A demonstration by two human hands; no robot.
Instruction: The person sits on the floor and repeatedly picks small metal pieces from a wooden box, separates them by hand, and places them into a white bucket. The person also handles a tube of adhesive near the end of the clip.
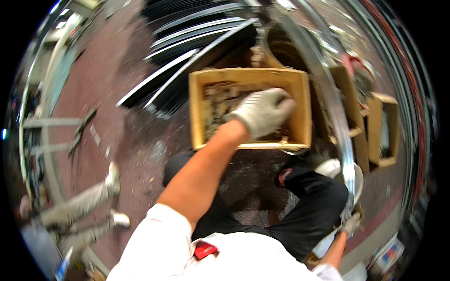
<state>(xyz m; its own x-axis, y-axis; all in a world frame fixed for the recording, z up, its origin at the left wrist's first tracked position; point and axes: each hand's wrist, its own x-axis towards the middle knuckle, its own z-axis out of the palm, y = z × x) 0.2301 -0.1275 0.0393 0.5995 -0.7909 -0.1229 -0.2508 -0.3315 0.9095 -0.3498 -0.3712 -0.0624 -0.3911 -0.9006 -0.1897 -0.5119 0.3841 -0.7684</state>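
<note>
My left hand (262,114), in a pale work glove, is over a yellowish wooden box (250,73) holding many small brownish pieces (222,97). Its fingers are curled together, and what they hold, if anything, is hidden. Low on the right, my right hand (351,224), also gloved, is closed around the near end of a long, shiny metal strip (338,114). From there the strip runs up past the right side of the box. Motion blur softens both hands.
Dark metal profiles with bright edges (187,61) lie beyond the box. Cardboard boxes (382,129) and a round container (283,44) stand to the right and behind. Another person's legs (89,201) are at the left. Scraps dot the reddish floor (136,140).
</note>
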